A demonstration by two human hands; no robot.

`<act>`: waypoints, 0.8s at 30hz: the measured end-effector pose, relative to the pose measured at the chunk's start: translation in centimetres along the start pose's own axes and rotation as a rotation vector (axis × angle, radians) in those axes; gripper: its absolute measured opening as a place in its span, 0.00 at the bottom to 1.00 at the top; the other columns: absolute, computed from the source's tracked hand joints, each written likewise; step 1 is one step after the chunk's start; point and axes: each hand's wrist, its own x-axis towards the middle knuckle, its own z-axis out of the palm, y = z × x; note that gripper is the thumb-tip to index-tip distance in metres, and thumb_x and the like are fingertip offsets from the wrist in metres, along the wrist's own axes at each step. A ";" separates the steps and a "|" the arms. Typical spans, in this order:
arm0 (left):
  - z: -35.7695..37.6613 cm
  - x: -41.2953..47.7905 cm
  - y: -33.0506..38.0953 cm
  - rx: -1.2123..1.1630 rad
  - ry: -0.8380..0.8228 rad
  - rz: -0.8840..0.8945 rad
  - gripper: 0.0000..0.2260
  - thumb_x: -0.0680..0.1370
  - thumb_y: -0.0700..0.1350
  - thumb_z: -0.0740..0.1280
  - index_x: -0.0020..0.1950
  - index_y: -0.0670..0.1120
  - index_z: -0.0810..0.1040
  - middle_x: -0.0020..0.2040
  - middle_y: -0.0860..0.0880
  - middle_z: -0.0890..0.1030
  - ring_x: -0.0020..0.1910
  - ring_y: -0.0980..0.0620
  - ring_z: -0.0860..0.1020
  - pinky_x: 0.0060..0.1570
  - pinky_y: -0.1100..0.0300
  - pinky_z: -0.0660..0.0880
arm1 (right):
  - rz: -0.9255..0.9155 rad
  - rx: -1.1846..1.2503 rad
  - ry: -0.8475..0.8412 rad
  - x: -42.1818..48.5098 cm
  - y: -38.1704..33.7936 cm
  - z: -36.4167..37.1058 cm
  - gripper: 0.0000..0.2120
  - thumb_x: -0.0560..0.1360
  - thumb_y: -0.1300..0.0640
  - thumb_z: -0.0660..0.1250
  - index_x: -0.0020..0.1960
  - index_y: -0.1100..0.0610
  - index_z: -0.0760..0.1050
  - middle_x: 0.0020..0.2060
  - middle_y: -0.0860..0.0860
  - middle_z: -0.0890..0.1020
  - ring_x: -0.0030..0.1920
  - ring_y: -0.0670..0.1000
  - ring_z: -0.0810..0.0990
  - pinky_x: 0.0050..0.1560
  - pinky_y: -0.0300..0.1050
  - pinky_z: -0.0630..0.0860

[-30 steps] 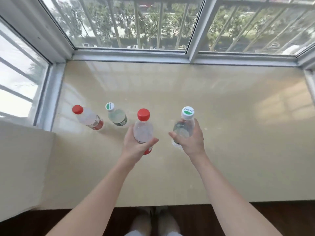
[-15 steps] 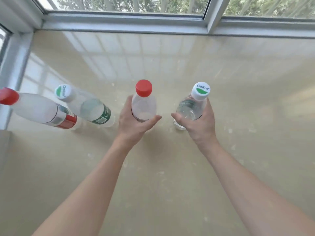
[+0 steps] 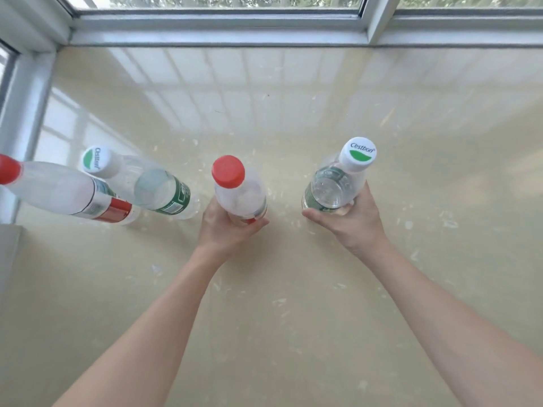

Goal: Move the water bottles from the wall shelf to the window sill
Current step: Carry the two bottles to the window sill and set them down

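The sill (image 3: 293, 118) now fills the view; the head has dropped closer since 1 s ago, so placing is underway. 2 bottles (image 3: 97, 195) stand at left. The left hand (image 3: 226, 227) wraps the red-cap bottle (image 3: 239, 192), the right hand (image 3: 352, 221) the clear green-label bottle (image 3: 335, 186); contents unclear.
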 end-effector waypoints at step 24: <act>1.3 1.6 -1.1 0.139 -0.047 0.064 0.26 0.62 0.48 0.82 0.57 0.46 0.79 0.48 0.56 0.80 0.45 0.64 0.77 0.42 0.80 0.67 | -0.018 -0.371 0.071 -0.2 2.8 0.0 0.24 0.64 0.53 0.83 0.55 0.52 0.76 0.48 0.49 0.78 0.48 0.52 0.79 0.51 0.46 0.76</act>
